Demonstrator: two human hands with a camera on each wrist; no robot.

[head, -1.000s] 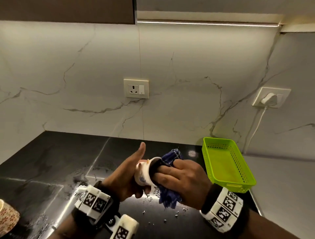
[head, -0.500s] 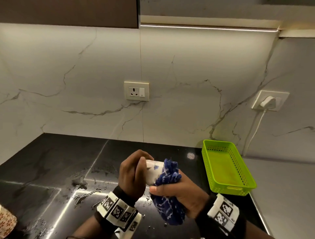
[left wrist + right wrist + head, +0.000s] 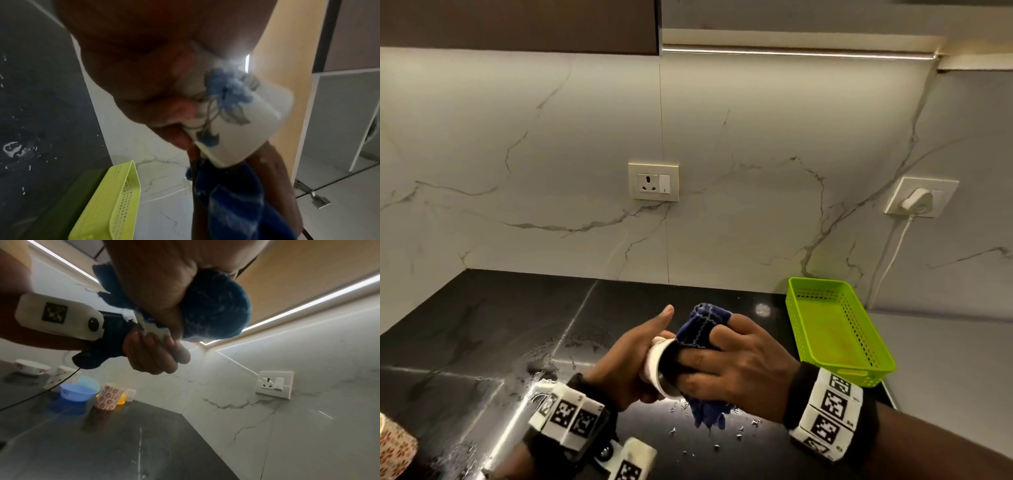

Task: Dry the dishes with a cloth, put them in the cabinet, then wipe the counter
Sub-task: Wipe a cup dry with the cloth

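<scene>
We see the cup (image 3: 654, 365) held above the wet tabletop (image 3: 482, 329), lying on its side with its long axis running left to right and its mouth facing the right hand (image 3: 736, 363). The left hand (image 3: 625, 363) curls round the cup's base, thumb raised. The right hand bunches the blue cloth (image 3: 702, 325), fingers pushed into the mouth, so any wiping stroke must follow that axis. We read no brand or writing; the cup shows only a blue flower print.
</scene>
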